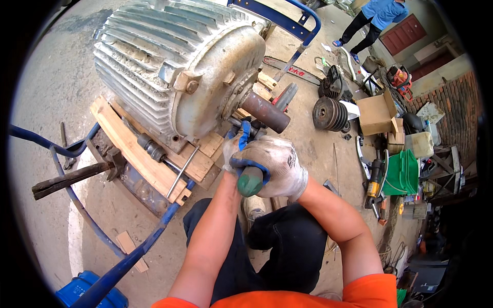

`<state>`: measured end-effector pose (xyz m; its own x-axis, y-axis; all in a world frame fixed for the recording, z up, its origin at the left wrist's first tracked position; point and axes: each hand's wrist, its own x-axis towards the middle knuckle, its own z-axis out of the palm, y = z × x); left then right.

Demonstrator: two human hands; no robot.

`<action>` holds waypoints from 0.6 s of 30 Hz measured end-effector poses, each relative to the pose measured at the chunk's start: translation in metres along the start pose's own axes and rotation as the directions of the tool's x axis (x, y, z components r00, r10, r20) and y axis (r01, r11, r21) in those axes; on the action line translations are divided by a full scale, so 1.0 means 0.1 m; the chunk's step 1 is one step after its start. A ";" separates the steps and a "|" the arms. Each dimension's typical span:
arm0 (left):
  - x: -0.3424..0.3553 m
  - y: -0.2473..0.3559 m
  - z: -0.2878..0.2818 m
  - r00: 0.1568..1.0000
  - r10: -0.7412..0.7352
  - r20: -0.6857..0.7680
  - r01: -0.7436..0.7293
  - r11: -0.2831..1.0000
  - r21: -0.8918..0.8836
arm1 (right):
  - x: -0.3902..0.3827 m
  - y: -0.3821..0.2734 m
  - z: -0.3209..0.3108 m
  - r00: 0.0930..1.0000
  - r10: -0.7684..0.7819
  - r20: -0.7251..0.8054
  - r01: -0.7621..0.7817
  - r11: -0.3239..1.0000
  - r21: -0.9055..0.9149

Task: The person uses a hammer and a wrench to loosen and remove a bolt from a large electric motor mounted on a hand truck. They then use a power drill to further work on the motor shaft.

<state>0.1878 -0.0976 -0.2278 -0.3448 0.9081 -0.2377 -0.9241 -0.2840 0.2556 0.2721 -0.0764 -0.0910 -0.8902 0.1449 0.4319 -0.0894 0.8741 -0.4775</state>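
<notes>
A big grey finned electric motor (169,56) lies on wooden planks (136,149) atop a blue cart, its rusty shaft (266,112) pointing toward me. My right hand (275,164), in a white and blue work glove, is wrapped around a tool with a green handle end (250,182). My left hand (233,146), gloved too, grips the same tool further up, just below the shaft. The tool's working end is hidden behind my hands.
A grooved pulley (330,114) lies on the ground right of the shaft. Cardboard boxes (377,113), a green crate (402,173), a yellow tool (375,182) and clutter fill the right side. A person in blue (377,18) stands far off. A blue case (84,290) sits lower left.
</notes>
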 end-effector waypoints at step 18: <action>0.06 -0.02 0.01 0.986 0.017 -0.167 -0.017 1.000 0.001 | 0.12 -0.03 -0.05 0.985 0.117 -0.126 -0.105 0.989 0.101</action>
<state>0.1879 -0.0914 -0.2287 -0.3833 0.8389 -0.3865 -0.9178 -0.2993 0.2607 0.2643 -0.0746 -0.0804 -0.8309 0.3038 0.4662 -0.0405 0.8026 -0.5952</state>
